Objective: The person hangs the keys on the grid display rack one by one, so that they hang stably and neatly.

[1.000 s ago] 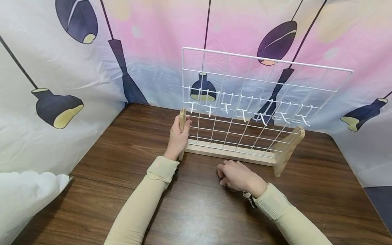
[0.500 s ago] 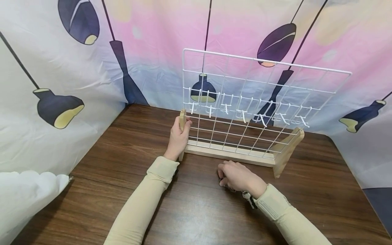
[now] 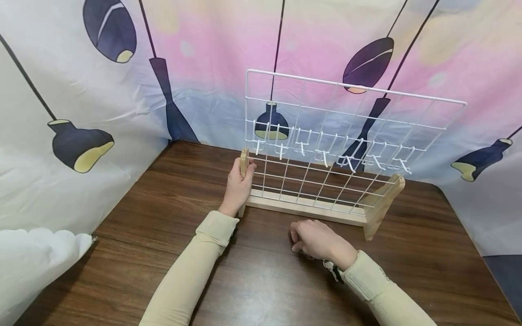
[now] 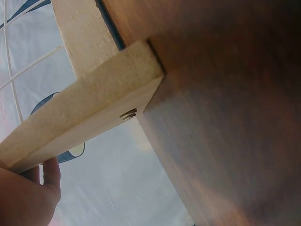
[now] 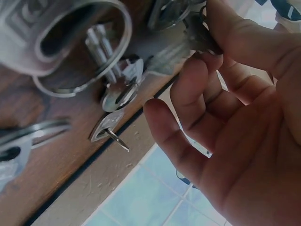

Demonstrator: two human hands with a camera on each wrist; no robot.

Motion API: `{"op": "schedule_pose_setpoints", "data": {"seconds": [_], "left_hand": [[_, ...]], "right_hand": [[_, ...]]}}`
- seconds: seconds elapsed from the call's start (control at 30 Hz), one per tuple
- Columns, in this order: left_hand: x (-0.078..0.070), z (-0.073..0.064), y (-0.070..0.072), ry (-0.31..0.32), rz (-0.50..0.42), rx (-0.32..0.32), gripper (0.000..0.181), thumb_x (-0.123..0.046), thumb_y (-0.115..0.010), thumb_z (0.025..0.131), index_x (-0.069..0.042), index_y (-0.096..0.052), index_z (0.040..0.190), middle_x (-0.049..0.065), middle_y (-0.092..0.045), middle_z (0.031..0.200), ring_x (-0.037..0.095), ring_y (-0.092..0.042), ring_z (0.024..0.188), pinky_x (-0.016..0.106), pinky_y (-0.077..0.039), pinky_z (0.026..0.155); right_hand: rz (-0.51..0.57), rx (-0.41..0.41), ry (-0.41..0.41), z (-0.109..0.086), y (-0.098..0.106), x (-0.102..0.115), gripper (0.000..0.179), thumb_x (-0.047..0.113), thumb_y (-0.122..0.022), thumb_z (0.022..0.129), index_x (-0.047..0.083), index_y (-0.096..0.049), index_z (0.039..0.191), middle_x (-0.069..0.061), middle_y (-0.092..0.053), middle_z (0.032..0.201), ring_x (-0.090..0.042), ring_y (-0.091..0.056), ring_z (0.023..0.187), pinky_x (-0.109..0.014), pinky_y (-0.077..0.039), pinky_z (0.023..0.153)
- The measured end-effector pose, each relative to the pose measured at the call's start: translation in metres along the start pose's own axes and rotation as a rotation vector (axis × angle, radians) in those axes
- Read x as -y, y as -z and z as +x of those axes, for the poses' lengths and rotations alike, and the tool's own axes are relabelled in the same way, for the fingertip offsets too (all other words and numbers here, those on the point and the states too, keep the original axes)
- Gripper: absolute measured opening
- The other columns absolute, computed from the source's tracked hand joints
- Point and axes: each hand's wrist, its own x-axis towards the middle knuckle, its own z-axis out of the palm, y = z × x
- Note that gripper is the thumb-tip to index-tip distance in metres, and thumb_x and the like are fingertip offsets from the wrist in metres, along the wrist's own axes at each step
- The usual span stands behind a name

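Observation:
A white wire grid rack [image 3: 310, 176] stands on the table, with a row of white hooks [image 3: 325, 156] across its middle. My left hand [image 3: 238, 185] grips the wooden side leg [image 3: 244, 164] at the rack's left end. In the left wrist view the fingers of my left hand [image 4: 28, 193] curl around that leg [image 4: 89, 108]. In front of the rack, low over the table, is my right hand [image 3: 320, 240]. The right wrist view shows my right hand [image 5: 225, 108] pinching a key [image 5: 200, 33] between thumb and finger. Other keys [image 5: 122, 84] on metal rings are close by.
A pale wooden bar [image 3: 306, 206] joins the rack's two legs along the bottom. The right leg [image 3: 383, 206] rises beyond my right hand. Dark wood tabletop [image 3: 163, 217] spreads around. Printed fabric [image 3: 212, 59] hangs behind and at both sides.
The whole head view has shifted a little, so the rack appears slightly lower. My left hand keeps its grip on the leg. My right hand stays low over the table, its fingers turned slightly.

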Motion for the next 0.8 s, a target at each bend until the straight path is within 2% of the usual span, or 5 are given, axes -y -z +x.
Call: {"op": "schedule_pose_setpoints", "data": {"seconds": [0.2, 0.4, 0.8], "left_hand": [[0.0, -0.001, 0.0, 0.01, 0.008, 0.002, 0.021, -0.009, -0.047, 0.102, 0.004, -0.052, 0.119, 0.024, -0.062, 0.109, 0.037, -0.057, 0.1, 0.039, -0.042, 0.083], [0.0, -0.001, 0.0, 0.007, 0.01, -0.004, 0.022, -0.008, -0.047, 0.102, 0.004, -0.051, 0.12, 0.024, -0.062, 0.109, 0.033, -0.058, 0.102, 0.039, -0.042, 0.084], [-0.002, -0.002, 0.0, 0.003, -0.008, -0.002, 0.022, -0.008, -0.047, 0.102, 0.006, -0.051, 0.12, 0.026, -0.061, 0.109, 0.044, -0.056, 0.106, 0.042, -0.042, 0.086]], "right_hand": [[0.036, -0.034, 0.0, -0.007, 0.004, 0.001, 0.022, 0.023, -0.075, 0.086, 0.022, -0.055, 0.078, 0.013, -0.052, 0.068, -0.004, -0.047, 0.055, -0.027, -0.041, 0.056], [0.05, -0.108, 0.042, -0.009, 0.01, 0.001, 0.021, 0.018, -0.074, 0.087, 0.021, -0.055, 0.081, 0.015, -0.053, 0.07, -0.002, -0.047, 0.057, -0.025, -0.042, 0.057], [0.102, -0.236, 0.1, -0.009, 0.017, 0.005, 0.02, 0.018, -0.072, 0.089, 0.023, -0.054, 0.083, 0.016, -0.051, 0.073, -0.002, -0.047, 0.061, -0.024, -0.042, 0.057]]}}
